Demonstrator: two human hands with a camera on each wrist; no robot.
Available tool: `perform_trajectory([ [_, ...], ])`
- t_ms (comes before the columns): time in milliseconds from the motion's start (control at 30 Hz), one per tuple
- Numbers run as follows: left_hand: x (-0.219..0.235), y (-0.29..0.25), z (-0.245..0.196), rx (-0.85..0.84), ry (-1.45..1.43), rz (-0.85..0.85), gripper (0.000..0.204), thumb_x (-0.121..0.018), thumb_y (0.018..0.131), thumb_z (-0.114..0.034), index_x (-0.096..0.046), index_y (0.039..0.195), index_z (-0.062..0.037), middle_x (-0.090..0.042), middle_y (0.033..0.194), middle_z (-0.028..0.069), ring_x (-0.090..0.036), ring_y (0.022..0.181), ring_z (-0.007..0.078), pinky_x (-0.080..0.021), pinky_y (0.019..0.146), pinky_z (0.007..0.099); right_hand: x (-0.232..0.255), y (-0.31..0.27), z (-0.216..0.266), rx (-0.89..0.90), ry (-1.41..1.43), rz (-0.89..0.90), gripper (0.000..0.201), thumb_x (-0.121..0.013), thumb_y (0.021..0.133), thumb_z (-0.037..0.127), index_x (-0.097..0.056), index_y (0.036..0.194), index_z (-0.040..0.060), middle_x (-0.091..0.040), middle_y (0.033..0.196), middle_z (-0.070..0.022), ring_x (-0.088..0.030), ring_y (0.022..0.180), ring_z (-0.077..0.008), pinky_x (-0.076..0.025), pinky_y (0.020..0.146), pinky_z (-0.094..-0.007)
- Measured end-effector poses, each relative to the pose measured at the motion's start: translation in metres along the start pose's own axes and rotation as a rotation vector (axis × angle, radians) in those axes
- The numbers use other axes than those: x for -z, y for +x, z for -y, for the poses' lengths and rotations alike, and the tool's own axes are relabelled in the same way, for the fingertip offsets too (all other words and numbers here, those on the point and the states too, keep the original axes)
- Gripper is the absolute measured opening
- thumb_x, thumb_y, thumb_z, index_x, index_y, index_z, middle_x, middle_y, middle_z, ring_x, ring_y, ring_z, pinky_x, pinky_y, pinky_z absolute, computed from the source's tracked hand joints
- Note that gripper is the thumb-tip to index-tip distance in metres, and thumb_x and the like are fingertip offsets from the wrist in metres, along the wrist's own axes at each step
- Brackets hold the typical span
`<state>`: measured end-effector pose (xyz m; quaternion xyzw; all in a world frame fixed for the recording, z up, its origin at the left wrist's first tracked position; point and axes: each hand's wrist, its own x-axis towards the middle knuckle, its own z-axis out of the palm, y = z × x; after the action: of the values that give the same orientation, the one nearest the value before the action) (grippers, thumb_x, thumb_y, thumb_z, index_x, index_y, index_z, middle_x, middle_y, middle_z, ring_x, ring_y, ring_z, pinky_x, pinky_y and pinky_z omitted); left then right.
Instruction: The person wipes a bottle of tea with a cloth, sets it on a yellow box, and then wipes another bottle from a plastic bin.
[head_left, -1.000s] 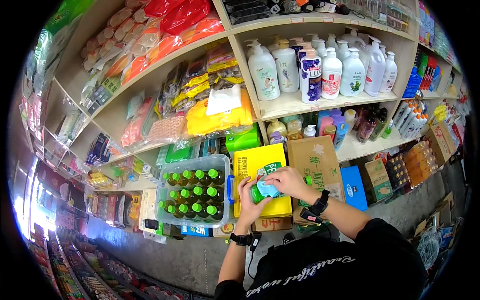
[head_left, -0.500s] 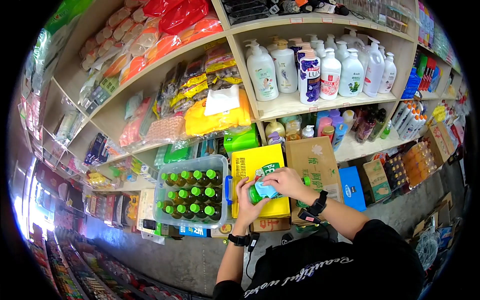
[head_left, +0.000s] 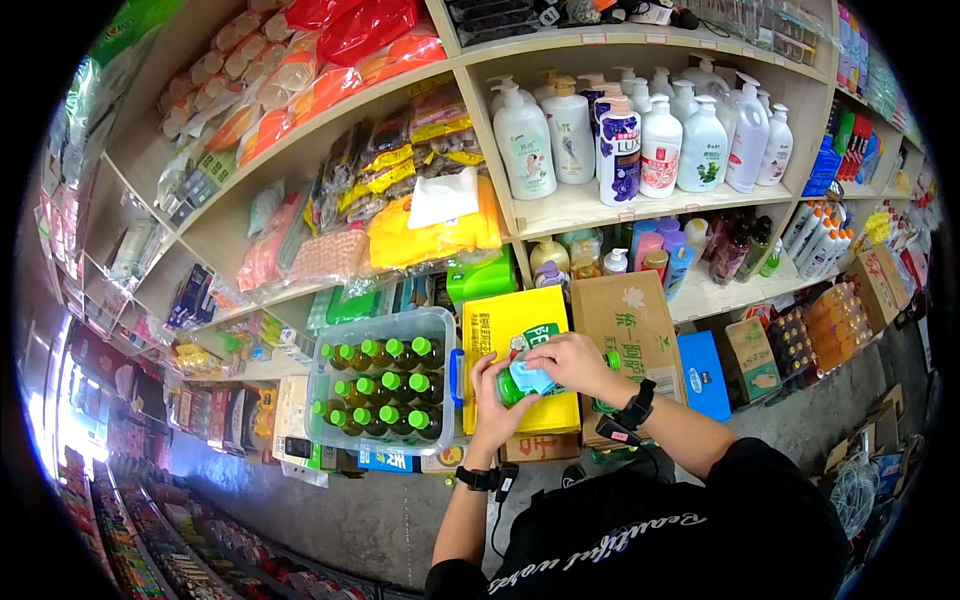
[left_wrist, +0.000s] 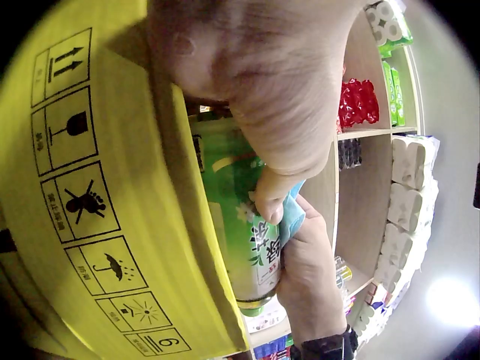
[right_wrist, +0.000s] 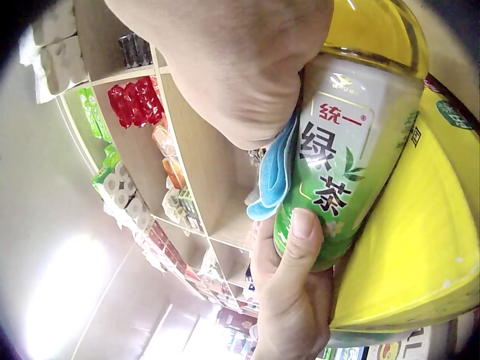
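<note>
My left hand grips a green tea bottle near its green end, with the thumb pressed along the label. The bottle lies tilted over a yellow carton, close to its surface in both wrist views. In my right hand is a folded light-blue cloth, pinched against the side of the bottle. The right hand hides part of the bottle in the head view. Left of the hands stands a clear plastic bin with several green-capped bottles upright in rows.
A brown carton stands right of the yellow one, with a blue box beyond it. Behind them, wooden shelves carry pump bottles and bagged goods. Grey floor shows below the bin.
The head view has shifted slightly, so the bin and shelves sit a little further left. Both hands stay at the bottle, with the cloth still against it.
</note>
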<state>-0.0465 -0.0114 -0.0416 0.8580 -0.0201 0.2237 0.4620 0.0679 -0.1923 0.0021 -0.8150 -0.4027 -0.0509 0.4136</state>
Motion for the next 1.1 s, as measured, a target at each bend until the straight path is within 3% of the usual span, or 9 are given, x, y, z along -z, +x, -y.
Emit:
perform_trajectory([
  [800, -0.001, 0.000, -0.002, 0.019, -0.074, -0.031, 0.075, -0.094, 0.071, -0.013, -0.055, 0.135, -0.0095, -0.039, 0.146, 0.0179, -0.038, 0.143, 0.0378, -0.034, 0.120, 0.0490, 0.004, 0.001, 0.004, -0.011, 0.001, -0.006, 0.016, -0.073, 0.091, 0.028, -0.082, 0.094, 0.0151, -0.075, 0.083, -0.0138, -0.072, 0.074, -0.0339, -0.057, 0.068, -0.0451],
  [1033, 0.001, 0.001, -0.001, 0.005, -0.051, -0.032, 0.071, -0.094, 0.072, -0.015, -0.056, 0.132, -0.0084, -0.042, 0.145, 0.0170, -0.042, 0.141, 0.0371, -0.037, 0.118, 0.0467, 0.051, -0.006, -0.005, -0.188, 0.116, -0.157, 0.022, -0.073, 0.095, 0.029, -0.082, 0.103, 0.0105, -0.077, 0.090, -0.0148, -0.074, 0.074, -0.0328, -0.060, 0.070, -0.0391],
  [1100, 0.000, 0.001, -0.001, 0.010, -0.070, -0.025, 0.071, -0.094, 0.072, -0.015, -0.056, 0.132, -0.0080, -0.042, 0.145, 0.0169, -0.043, 0.141, 0.0368, -0.037, 0.118, 0.0466, 0.066, -0.015, -0.003, -0.166, -0.006, -0.051, 0.024, -0.072, 0.096, 0.030, -0.081, 0.104, 0.0101, -0.077, 0.088, -0.0147, -0.074, 0.074, -0.0338, -0.060, 0.070, -0.0405],
])
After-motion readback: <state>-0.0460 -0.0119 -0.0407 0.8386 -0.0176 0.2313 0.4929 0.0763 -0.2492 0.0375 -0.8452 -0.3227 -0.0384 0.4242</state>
